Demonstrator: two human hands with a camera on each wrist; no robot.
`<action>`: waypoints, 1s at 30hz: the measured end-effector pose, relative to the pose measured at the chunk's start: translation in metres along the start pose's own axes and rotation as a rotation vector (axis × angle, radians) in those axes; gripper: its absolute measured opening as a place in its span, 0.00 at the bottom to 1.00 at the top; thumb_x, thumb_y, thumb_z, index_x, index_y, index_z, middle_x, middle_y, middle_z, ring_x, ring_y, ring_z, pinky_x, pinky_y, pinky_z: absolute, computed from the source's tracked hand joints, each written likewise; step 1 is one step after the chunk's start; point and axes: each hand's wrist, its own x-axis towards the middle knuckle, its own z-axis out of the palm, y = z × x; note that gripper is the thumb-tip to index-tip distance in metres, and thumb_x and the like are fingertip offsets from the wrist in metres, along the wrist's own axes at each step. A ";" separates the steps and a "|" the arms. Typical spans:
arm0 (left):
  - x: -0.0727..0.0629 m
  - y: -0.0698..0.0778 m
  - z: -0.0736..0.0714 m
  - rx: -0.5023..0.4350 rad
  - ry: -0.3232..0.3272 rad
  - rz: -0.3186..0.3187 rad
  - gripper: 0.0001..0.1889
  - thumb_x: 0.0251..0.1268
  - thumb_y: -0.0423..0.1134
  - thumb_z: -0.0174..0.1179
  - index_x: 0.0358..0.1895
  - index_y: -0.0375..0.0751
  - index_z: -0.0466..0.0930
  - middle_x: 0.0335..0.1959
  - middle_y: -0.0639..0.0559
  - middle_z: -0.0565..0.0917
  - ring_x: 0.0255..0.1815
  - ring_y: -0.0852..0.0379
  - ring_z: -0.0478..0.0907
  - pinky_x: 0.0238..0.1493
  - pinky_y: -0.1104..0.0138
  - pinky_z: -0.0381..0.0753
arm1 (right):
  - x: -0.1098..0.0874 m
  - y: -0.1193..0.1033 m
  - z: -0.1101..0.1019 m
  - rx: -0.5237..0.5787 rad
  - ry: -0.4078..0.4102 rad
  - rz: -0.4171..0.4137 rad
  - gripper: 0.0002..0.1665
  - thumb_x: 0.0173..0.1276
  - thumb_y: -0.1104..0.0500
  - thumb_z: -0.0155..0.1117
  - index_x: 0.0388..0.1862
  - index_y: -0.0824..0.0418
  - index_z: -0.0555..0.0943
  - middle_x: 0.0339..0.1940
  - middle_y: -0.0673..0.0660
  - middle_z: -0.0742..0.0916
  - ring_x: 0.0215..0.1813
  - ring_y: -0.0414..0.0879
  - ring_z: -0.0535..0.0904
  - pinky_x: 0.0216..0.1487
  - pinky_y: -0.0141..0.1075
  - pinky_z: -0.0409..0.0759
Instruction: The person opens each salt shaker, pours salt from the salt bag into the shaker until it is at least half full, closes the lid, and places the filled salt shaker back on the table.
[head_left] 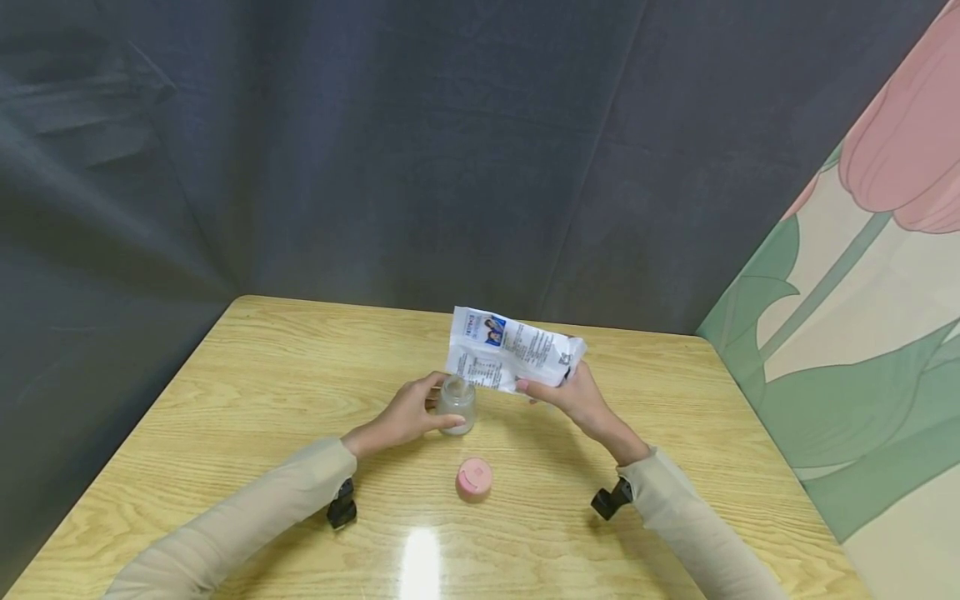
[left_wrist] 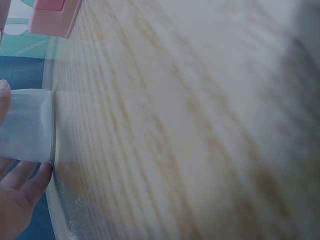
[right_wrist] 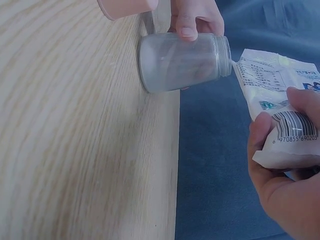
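White packet (head_left: 517, 348), head view: gripped at its right end by the right hand (head_left: 573, 400), thumb at its near edge. From that grip it lies to the left, long axis running roughly left to right, its near left corner at the mouth of the clear jar (head_left: 458, 408). Jar appears upright on the wooden table (head_left: 337, 358); left hand (head_left: 408, 414) wraps it from the left, thumb on the near side, fingers on the far side. Key relation: packet corner to jar mouth, the left hand being nearer to that meeting point. Pink cap (head_left: 474, 479) sits on the wood, on the near side of the jar, apart from both hands. Left wrist view: jar cut off at the left edge, fingers against it, base at the tabletop; packet not seen. Right wrist view: jar mouth faces the packet, a thin pale strand (right_wrist: 234, 63) bridging the two; I cannot tell what it is. Right thumb and fingers clamp the packet beside its barcode (right_wrist: 295, 125).
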 end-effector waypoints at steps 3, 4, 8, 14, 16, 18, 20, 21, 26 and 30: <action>0.000 -0.001 0.000 -0.003 -0.005 -0.005 0.34 0.55 0.39 0.75 0.64 0.32 0.71 0.55 0.39 0.81 0.55 0.43 0.81 0.56 0.61 0.81 | 0.000 0.000 0.000 -0.004 -0.005 0.001 0.29 0.60 0.73 0.72 0.60 0.68 0.75 0.51 0.67 0.85 0.41 0.51 0.86 0.33 0.47 0.87; 0.000 -0.001 0.000 -0.004 -0.006 -0.004 0.35 0.55 0.39 0.75 0.65 0.32 0.70 0.55 0.39 0.81 0.55 0.43 0.81 0.56 0.61 0.81 | 0.000 0.000 0.000 -0.003 -0.007 0.001 0.29 0.60 0.73 0.71 0.60 0.68 0.74 0.51 0.67 0.84 0.41 0.51 0.86 0.33 0.48 0.87; 0.000 -0.002 0.000 -0.005 -0.005 0.002 0.35 0.56 0.39 0.75 0.65 0.32 0.70 0.55 0.39 0.81 0.55 0.43 0.81 0.56 0.60 0.81 | 0.001 -0.001 0.000 0.000 -0.018 0.002 0.29 0.61 0.73 0.71 0.61 0.68 0.74 0.52 0.67 0.84 0.42 0.51 0.86 0.34 0.51 0.87; 0.001 -0.003 0.000 -0.001 -0.006 -0.004 0.35 0.55 0.40 0.75 0.65 0.32 0.70 0.55 0.39 0.81 0.55 0.43 0.81 0.56 0.61 0.81 | 0.001 -0.003 0.001 -0.005 -0.020 0.009 0.30 0.61 0.73 0.70 0.62 0.67 0.74 0.53 0.67 0.84 0.42 0.50 0.86 0.34 0.51 0.87; 0.001 -0.002 0.000 -0.002 -0.007 -0.006 0.35 0.55 0.40 0.75 0.65 0.32 0.70 0.56 0.39 0.81 0.55 0.43 0.81 0.56 0.61 0.81 | 0.002 -0.003 0.001 -0.006 -0.016 0.014 0.30 0.61 0.74 0.70 0.63 0.67 0.73 0.53 0.67 0.83 0.42 0.49 0.86 0.33 0.48 0.87; 0.001 -0.002 0.000 0.000 -0.007 -0.009 0.36 0.55 0.40 0.75 0.65 0.32 0.70 0.56 0.39 0.81 0.55 0.44 0.81 0.56 0.61 0.81 | 0.002 -0.004 0.001 -0.006 -0.012 0.020 0.31 0.60 0.75 0.69 0.63 0.68 0.73 0.53 0.68 0.83 0.41 0.48 0.86 0.33 0.46 0.87; 0.000 -0.002 0.000 -0.001 -0.006 -0.009 0.36 0.55 0.40 0.75 0.65 0.32 0.70 0.56 0.40 0.81 0.55 0.44 0.81 0.56 0.61 0.81 | 0.003 -0.005 0.002 -0.002 -0.011 0.027 0.31 0.60 0.76 0.69 0.63 0.69 0.73 0.53 0.69 0.83 0.41 0.48 0.86 0.33 0.46 0.87; 0.000 -0.002 0.000 -0.001 -0.004 -0.008 0.35 0.55 0.40 0.75 0.65 0.32 0.70 0.56 0.40 0.81 0.55 0.44 0.81 0.56 0.61 0.81 | 0.003 -0.006 0.002 0.002 -0.012 0.031 0.31 0.60 0.77 0.69 0.62 0.70 0.73 0.53 0.70 0.83 0.41 0.48 0.86 0.33 0.47 0.87; 0.000 -0.002 0.001 -0.006 -0.003 -0.009 0.35 0.55 0.39 0.75 0.65 0.32 0.70 0.55 0.40 0.81 0.54 0.43 0.81 0.56 0.61 0.81 | 0.000 -0.021 0.005 0.004 -0.022 0.034 0.29 0.60 0.77 0.67 0.61 0.73 0.73 0.52 0.71 0.83 0.40 0.48 0.86 0.35 0.55 0.86; 0.001 -0.002 0.001 -0.009 -0.005 -0.007 0.35 0.55 0.39 0.75 0.65 0.32 0.70 0.55 0.40 0.81 0.55 0.43 0.81 0.56 0.61 0.81 | 0.000 -0.026 0.006 0.006 -0.025 0.025 0.29 0.60 0.78 0.67 0.61 0.74 0.72 0.52 0.71 0.83 0.40 0.48 0.85 0.34 0.51 0.87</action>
